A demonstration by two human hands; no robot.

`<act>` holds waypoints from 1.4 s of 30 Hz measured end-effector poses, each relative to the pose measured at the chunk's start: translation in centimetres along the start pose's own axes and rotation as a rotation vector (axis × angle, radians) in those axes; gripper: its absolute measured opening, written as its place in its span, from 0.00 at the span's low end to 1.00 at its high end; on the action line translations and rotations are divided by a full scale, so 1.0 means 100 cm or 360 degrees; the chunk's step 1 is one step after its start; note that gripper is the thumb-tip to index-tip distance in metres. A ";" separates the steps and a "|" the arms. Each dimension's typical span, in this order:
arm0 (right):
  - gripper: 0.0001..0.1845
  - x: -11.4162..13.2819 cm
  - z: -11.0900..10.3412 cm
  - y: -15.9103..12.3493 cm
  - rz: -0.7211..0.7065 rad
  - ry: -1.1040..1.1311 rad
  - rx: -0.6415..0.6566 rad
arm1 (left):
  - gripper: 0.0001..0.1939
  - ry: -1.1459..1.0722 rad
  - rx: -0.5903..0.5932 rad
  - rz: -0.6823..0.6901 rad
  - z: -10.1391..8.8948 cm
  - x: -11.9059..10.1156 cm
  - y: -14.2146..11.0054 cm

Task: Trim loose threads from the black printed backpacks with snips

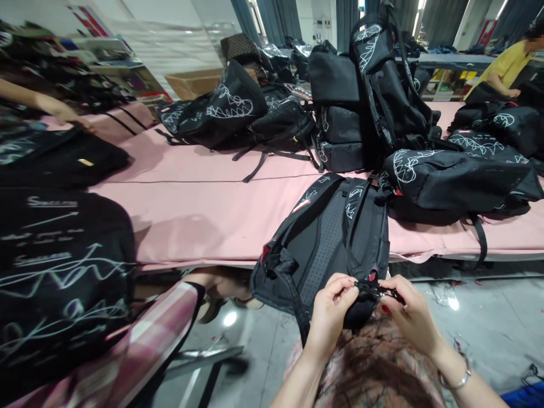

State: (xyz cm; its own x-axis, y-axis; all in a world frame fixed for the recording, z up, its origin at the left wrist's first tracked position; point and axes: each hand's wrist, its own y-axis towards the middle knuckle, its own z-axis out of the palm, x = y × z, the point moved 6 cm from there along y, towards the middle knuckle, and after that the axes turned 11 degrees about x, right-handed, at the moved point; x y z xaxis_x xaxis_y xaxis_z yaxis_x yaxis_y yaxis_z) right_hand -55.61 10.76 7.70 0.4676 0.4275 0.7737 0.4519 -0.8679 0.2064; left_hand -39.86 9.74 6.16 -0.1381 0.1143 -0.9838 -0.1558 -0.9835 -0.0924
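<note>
A black backpack [327, 238] lies with its padded back panel and shoulder straps up, leaning over the pink table's front edge toward my lap. My left hand [334, 309] is closed, pinching a piece of black webbing strap [363, 286] at the bag's lower right corner. Close beside it, my right hand [410, 314] is closed around what look like small black-handled scissors [395, 294], their metal part pointing at the strap. Fingers and dark fabric partly hide the blades. White scribbled drawings and a red label mark the shoulder straps.
More black backpacks [446, 181] lie on the pink table [204, 209], with a stack [340, 130] behind mine. At left, a co-worker's hand [63, 110] touches a backpack; another large backpack [63, 272] stands close by. A person in yellow [504, 68] works at far right.
</note>
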 end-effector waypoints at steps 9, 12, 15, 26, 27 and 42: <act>0.08 0.005 -0.004 0.013 -0.0046 0.0016 0.0085 | 0.06 0.0077 0.0058 0.0021 0.004 -0.005 -0.001; 0.07 0.002 -0.003 0.013 -0.0037 0.0063 0.0065 | 0.06 0.0089 0.0063 0.0008 0.005 -0.004 -0.001; 0.06 -0.004 -0.001 0.012 0.0024 0.0136 0.0059 | 0.06 0.0106 0.0059 0.0007 0.004 -0.003 0.000; 0.08 -0.014 -0.007 0.007 0.0234 0.0261 -0.0119 | 0.09 0.0512 -0.0159 0.0135 -0.002 -0.013 -0.001; 0.08 -0.008 -0.009 0.007 0.0147 0.0135 -0.0092 | 0.09 0.0613 -0.0216 0.0181 -0.002 -0.016 -0.002; 0.13 0.025 -0.015 0.008 -0.0283 -0.0843 -0.0103 | 0.07 0.1149 -0.0321 0.0327 0.007 -0.027 -0.006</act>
State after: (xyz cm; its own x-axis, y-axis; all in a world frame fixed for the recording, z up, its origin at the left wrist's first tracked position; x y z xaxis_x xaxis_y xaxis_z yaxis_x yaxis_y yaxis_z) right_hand -55.26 10.74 10.72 0.7135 0.6230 0.3205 0.5190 -0.7773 0.3555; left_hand -40.06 10.08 9.00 0.5374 -0.1248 -0.8341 -0.0054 -0.9895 0.1446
